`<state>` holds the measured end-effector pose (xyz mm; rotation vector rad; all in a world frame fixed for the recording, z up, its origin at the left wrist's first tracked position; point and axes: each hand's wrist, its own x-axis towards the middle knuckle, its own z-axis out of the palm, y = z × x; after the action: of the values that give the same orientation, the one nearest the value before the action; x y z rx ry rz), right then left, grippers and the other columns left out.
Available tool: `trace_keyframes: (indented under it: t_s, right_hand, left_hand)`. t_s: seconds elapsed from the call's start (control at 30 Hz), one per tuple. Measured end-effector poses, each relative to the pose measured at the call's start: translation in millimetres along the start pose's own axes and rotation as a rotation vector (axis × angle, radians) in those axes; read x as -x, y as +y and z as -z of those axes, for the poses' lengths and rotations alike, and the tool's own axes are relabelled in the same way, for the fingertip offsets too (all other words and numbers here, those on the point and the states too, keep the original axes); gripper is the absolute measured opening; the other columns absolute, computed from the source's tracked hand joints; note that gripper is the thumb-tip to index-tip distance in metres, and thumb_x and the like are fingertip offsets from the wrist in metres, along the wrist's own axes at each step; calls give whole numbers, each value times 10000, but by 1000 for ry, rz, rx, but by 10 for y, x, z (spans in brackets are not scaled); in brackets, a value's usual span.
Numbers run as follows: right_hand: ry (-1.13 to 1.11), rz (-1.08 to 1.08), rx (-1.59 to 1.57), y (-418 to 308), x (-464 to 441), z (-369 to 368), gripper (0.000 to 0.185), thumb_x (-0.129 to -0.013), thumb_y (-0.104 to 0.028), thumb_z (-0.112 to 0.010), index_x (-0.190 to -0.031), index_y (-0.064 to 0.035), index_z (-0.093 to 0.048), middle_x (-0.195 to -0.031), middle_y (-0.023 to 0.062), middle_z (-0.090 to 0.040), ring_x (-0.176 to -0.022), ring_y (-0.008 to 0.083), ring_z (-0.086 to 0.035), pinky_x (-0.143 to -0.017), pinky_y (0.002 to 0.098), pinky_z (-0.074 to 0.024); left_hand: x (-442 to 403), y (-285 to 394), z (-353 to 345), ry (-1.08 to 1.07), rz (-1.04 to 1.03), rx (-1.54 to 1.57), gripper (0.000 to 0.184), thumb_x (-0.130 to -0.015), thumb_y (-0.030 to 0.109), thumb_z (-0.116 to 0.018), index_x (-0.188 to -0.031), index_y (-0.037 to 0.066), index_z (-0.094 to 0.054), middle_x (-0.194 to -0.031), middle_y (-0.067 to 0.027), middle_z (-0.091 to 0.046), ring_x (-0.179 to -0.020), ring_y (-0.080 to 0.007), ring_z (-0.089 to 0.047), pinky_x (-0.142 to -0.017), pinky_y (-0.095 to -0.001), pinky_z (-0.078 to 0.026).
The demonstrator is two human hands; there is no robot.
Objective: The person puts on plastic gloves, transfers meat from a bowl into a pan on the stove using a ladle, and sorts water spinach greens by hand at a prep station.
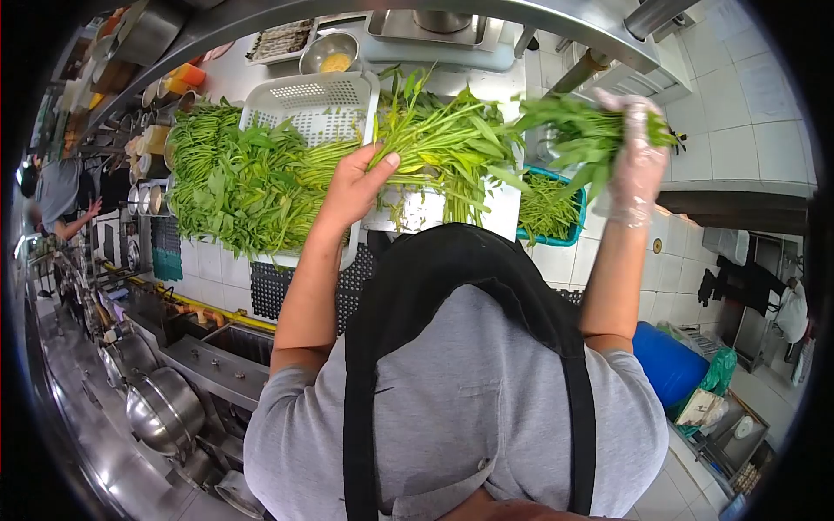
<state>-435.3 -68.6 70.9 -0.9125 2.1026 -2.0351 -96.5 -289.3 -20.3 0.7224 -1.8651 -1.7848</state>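
My bare left hand is closed, thumb on top, around the stems of long-stemmed leafy greens that look like water spinach. Their leaves fan out to the right over the white worktop. In a clear plastic glove, my right hand grips a smaller bunch of greens, slightly blurred, raised past the worktop's right end. A big heap of the same greens lies to the left, partly in a white perforated basket. Below my right hand, a teal basket holds more cut greens.
A metal bowl with yellow contents and a steel tray stand at the back. A steel shelf crosses overhead. Pots and a stove line lie behind left, where another person stands. A blue barrel is behind right.
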Motion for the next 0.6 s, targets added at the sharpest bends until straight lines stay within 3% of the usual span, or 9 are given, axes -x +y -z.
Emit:
trace_keyframes:
  t_s: [0.1, 0.17, 0.2, 0.23, 0.27, 0.3, 0.33, 0.43, 0.6]
  right_hand:
    - [75, 47, -341, -418, 64, 13, 159, -1101, -180, -725, -1096, -29, -776, -1091, 74, -808, -1014, 184, -766, -908, 342, -613]
    - [25, 235, 183, -636, 131, 0, 104, -1046, -137, -792, -1105, -51, -783, -1062, 64, -811, -965, 161, -782, -821, 325, -621]
    - [-182, 403, 482, -732, 123, 13, 119, -1022, -155, -815, -1120, -89, -796, -1058, 65, -819, -959, 184, -800, -833, 356, -618]
    - [-324, 660, 603, -726, 98, -68, 197, -938, -78, -824, -1129, -115, -797, -1051, 78, -819, -942, 263, -806, -854, 408, -618]
    - [-440, 730, 739, -672, 105, -149, 301, -848, -4, -779, -1124, -124, -792, -1067, 75, -805, -926, 321, -779, -843, 448, -597]
    - [-565, 767, 843, -735, 129, -267, 346, -802, 10, -718, -1113, -126, -784, -1069, 81, -777, -925, 333, -756, -813, 473, -574]
    - [-615, 847, 823, -570, 108, -375, 303, -840, -24, -690, -1110, -123, -784, -1086, 86, -764, -940, 320, -753, -806, 480, -560]
    - [-713, 807, 901, -359, 144, -523, 268, -851, -46, -679, -1086, -113, -790, -1095, 98, -765, -957, 332, -754, -837, 483, -570]
    - [-836, 754, 679, -90, 177, -566, 242, -814, -73, -736, -1048, -81, -798, -1110, 123, -757, -996, 367, -743, -912, 478, -571]
  left_hand:
    - [-22, 12, 41, -31, 1, -40, 300, -1126, 244, -684, -1227, -23, -776, -986, 14, -713, -907, -79, -587, -833, -292, -509]
    - [-54, 23, 30, -78, -3, -96, 300, -1126, 249, -686, -1219, -22, -775, -971, 13, -709, -898, -81, -585, -828, -296, -509]
    - [-73, 31, 14, -102, -27, -136, 298, -1125, 250, -686, -1216, -20, -772, -947, 5, -699, -882, -87, -579, -814, -304, -509]
    - [-93, 51, -11, -127, -52, -176, 295, -1124, 251, -687, -1213, -18, -769, -923, -3, -690, -866, -93, -574, -801, -311, -509]
    - [-103, 93, -49, -138, -57, -179, 295, -1124, 251, -687, -1213, -18, -769, -923, -3, -690, -866, -93, -574, -801, -311, -509]
    - [-102, 175, -100, -145, -89, -207, 294, -1123, 252, -687, -1196, -23, -764, -900, -10, -677, -849, -100, -568, -787, -317, -506]
    - [-106, 247, -133, -150, -122, -235, 294, -1122, 253, -687, -1179, -27, -758, -876, -18, -665, -832, -106, -562, -773, -323, -504]
    - [-157, 228, -120, -183, -169, -326, 284, -1102, 244, -702, -1139, -35, -739, -851, -96, -653, -775, -169, -576, -751, -343, -507]
    - [-125, 264, -126, -193, -194, -452, 279, -1074, 244, -725, -1140, -27, -733, -868, -198, -675, -752, -301, -652, -738, -383, -529]
